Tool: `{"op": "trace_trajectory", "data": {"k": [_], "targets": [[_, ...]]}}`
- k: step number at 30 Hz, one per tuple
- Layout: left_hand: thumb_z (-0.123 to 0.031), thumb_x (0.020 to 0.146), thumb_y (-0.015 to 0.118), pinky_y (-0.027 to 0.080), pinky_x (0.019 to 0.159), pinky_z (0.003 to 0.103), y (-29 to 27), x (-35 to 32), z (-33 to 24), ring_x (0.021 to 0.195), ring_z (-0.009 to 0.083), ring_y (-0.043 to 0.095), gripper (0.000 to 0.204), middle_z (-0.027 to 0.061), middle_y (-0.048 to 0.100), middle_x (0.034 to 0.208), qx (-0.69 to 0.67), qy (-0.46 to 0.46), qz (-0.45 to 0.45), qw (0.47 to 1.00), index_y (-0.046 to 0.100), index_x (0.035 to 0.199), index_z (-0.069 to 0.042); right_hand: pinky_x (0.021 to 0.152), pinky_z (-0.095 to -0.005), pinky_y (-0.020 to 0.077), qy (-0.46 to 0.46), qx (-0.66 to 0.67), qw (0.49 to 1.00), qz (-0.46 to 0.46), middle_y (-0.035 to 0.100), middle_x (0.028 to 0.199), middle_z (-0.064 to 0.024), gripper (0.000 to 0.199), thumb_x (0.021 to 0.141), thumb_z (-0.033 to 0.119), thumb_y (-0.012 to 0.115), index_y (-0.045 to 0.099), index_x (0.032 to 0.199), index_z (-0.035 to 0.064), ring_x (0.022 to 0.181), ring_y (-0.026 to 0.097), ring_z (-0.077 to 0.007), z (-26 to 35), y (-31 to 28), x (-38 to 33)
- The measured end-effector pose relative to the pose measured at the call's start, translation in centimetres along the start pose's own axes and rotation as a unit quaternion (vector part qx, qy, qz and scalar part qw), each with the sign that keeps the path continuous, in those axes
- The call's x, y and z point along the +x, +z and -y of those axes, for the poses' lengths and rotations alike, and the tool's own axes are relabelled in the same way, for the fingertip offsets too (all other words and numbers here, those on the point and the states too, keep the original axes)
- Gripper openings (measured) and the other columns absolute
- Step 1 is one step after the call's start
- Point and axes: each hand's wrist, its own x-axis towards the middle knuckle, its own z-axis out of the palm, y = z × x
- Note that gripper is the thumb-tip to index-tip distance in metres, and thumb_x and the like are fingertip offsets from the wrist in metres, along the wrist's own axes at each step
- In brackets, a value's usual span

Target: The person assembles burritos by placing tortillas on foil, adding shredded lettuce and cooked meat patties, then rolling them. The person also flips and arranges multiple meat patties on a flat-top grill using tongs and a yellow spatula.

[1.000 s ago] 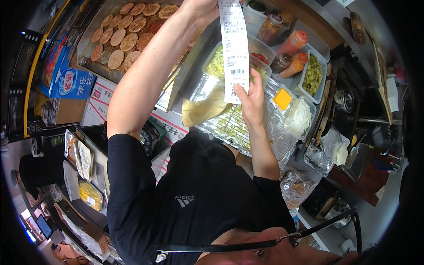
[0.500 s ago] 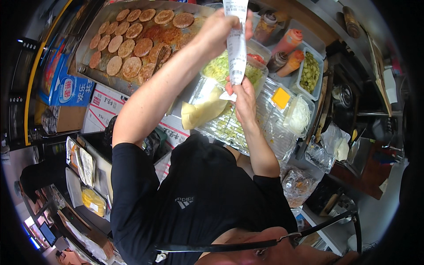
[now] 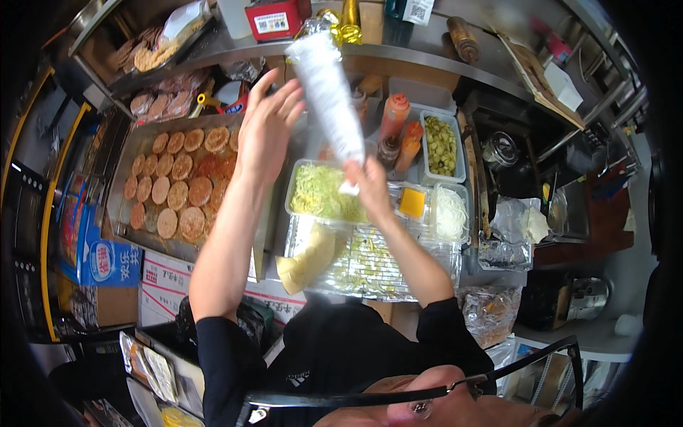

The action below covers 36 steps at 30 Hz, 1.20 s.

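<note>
A long white stack [image 3: 329,99], like cups nested in a clear sleeve, is held up over the counter, blurred and tilted with its top to the left. My right hand [image 3: 370,186] grips its lower end. To the left of its upper half my left hand [image 3: 267,124] is raised with fingers spread; whether a fingertip touches the stack I cannot tell. Below the hands sits a clear tub of shredded pale green vegetable [image 3: 320,193].
A metal griddle tray [image 3: 131,153] at the left carries several round browned patties. Orange sauce bottles [image 3: 395,117], a tub of green pickles [image 3: 441,146], yellow slices [image 3: 413,203] and white shreds [image 3: 449,213] stand at the right. A foil-lined wire rack [image 3: 370,263] lies nearer me.
My left hand has come off the top of the white stack and opened. The stack now leans left at its top, still held at the bottom by my right hand.
</note>
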Motion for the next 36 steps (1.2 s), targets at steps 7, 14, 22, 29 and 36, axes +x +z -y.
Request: {"op": "trace_trajectory", "data": {"k": [7,14,22,29,36], "targets": [[-0.013,0.089,0.066,0.048,0.099,0.036,-2.3,-13.9,4.1,0.117,0.0231,0.057,0.034,0.0141,0.057,0.126,0.302,-0.129,0.014,0.944,0.056,0.122,-0.007,0.044,-0.0208,0.0278,-0.145,0.123,0.978,-0.084,0.052,0.070,0.0026,0.023,0.097,0.027,0.055,0.059,0.096,0.0048,0.055,0.041,-0.0028,12.6,-3.5,14.0],[0.008,0.090,0.054,0.051,0.093,0.033,-10.5,-26.4,11.0,0.104,0.0249,0.065,0.027,0.0141,0.064,0.112,0.255,-0.280,-0.137,0.915,0.055,0.116,0.001,0.047,-0.0229,0.0280,-0.126,0.087,0.979,-0.138,0.050,0.069,0.0040,0.024,0.098,0.028,0.057,0.058,0.098,0.0045,0.057,0.040,-0.0043,15.4,-3.5,19.3],[0.008,0.089,0.054,0.052,0.091,0.031,-11.8,-28.5,11.1,0.098,0.0210,0.066,0.028,0.0118,0.065,0.108,0.178,-0.264,-0.198,0.927,0.056,0.116,-0.001,0.045,-0.0234,0.0303,-0.156,0.098,0.972,-0.147,0.053,0.069,0.0024,0.021,0.094,0.025,0.056,0.060,0.093,0.0038,0.054,0.042,-0.0050,14.9,-2.9,21.0],[0.006,0.089,0.059,0.051,0.088,0.029,-11.1,-27.6,12.6,0.096,0.0188,0.065,0.025,0.0102,0.066,0.103,0.180,-0.269,-0.134,0.937,0.058,0.112,-0.001,0.051,-0.0228,0.0399,-0.180,0.069,0.975,-0.114,0.062,0.079,-0.0027,0.030,0.099,0.029,0.056,0.057,0.111,0.0013,0.060,0.053,-0.0069,16.1,-4.0,21.9],[0.008,0.087,0.061,0.050,0.088,0.028,-10.3,-27.6,12.5,0.096,0.0174,0.065,0.025,0.0085,0.066,0.101,0.189,-0.291,-0.155,0.925,0.060,0.110,-0.001,0.061,-0.0233,0.0479,-0.178,0.041,0.972,-0.151,0.062,0.098,-0.0052,0.037,0.098,0.028,0.058,0.052,0.124,0.0035,0.071,0.059,-0.0098,6.7,-5.3,12.1]]}}
